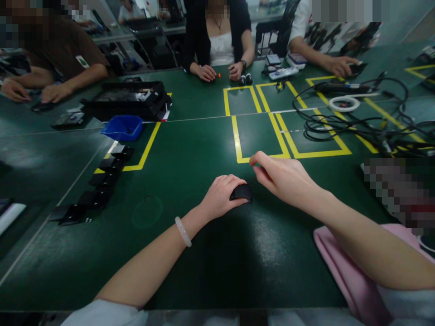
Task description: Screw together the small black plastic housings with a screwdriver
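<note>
On the green table, a small black part point(242, 193) is gripped by my left hand point(222, 194), its fingers over the top and thumb along the near side. My right hand point(278, 176) is just right of it, with thumb and forefinger pinched together. A thin dark rod point(253, 182) runs from that pinch down to the right edge of the black part; what kind of tool it is cannot be made out. A pale bracelet point(183, 232) circles my left wrist.
Black parts point(97, 198) stand in a row at left, below a blue bin point(123, 127) and black trays point(125, 99). Coiled black cables point(322, 129) lie at right, above a pink cloth point(335, 258). Several people sit across the table, which bears yellow tape outlines point(239, 147).
</note>
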Demonstrator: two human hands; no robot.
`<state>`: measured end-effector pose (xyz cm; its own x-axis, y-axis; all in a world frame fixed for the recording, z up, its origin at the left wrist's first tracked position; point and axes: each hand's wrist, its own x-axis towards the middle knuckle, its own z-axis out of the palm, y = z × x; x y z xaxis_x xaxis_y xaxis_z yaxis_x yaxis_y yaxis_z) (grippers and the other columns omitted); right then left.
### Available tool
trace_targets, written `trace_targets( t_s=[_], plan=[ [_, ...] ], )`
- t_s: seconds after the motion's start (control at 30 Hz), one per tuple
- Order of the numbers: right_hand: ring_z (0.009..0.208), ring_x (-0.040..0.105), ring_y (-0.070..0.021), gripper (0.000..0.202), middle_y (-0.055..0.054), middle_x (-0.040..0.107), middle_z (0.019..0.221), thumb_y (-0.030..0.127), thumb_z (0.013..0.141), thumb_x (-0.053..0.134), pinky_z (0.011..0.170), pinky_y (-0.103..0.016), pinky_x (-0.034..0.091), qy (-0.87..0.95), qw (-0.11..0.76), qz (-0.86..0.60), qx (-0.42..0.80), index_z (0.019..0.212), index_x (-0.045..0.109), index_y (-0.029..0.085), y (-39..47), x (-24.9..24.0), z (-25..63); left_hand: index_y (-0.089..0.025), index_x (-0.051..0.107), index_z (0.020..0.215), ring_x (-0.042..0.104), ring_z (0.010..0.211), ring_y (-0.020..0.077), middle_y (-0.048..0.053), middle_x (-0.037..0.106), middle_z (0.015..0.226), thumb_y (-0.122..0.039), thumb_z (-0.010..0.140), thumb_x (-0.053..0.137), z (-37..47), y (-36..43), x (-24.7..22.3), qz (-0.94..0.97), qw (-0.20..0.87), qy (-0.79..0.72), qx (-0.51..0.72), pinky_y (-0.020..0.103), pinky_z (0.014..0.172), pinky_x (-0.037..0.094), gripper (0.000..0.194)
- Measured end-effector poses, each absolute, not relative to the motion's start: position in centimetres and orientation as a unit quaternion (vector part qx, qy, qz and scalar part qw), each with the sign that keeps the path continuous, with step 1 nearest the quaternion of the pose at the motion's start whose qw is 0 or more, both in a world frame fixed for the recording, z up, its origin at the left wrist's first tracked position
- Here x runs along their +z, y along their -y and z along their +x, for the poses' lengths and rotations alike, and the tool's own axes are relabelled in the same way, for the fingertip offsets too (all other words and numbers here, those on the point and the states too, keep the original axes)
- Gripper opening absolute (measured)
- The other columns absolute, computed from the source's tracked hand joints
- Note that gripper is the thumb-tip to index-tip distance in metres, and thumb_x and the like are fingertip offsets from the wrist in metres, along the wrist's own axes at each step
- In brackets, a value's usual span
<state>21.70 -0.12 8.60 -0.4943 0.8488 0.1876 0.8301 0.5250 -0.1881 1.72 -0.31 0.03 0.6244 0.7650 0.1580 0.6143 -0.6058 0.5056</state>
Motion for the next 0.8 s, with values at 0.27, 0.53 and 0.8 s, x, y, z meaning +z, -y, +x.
trace_targets(
  t_s=[0.27, 0.53, 0.8],
  plan=[
    [0.06, 0.061, -0.0176, 0.036, -0.004, 0.069, 0.07, 0.043, 0.096, 0.033, 0.052, -0.027, 0.019, 0.851, 0.07, -0.52, -0.021, 0.093, 0.061, 0.019, 0.18, 8.85, 21.57, -0.021, 0.054, 0.112, 0.054, 0.104, 0.0238, 0.005, 0.06, 0.108, -0.045, 0.084, 0.062, 1.69, 0.26, 0.1, 0.88, 0.206, -0.389, 0.18, 0.04, 0.094, 0.038, 0.037],
    [0.06, 0.061, -0.0168, 0.036, -0.005, 0.069, 0.071, 0.042, 0.096, 0.033, 0.053, -0.026, 0.019, 0.852, 0.077, -0.518, -0.02, 0.095, 0.06, 0.018, 0.22, 8.67, 21.56, -0.021, 0.054, 0.111, 0.055, 0.105, 0.024, 0.006, 0.061, 0.108, -0.045, 0.083, 0.062, 1.64, 0.21, 0.04, 0.878, 0.212, -0.389, 0.182, 0.041, 0.094, 0.039, 0.037],
    [0.061, 0.062, -0.0176, 0.03, -0.004, 0.07, 0.073, 0.036, 0.096, 0.034, 0.052, -0.027, 0.021, 0.85, 0.077, -0.521, -0.018, 0.101, 0.059, 0.019, 0.17, 8.66, 21.53, -0.021, 0.054, 0.111, 0.055, 0.105, 0.0232, 0.005, 0.061, 0.108, -0.044, 0.083, 0.063, 1.62, 0.25, 0.1, 0.878, 0.212, -0.386, 0.189, 0.039, 0.094, 0.038, 0.037]
  ],
)
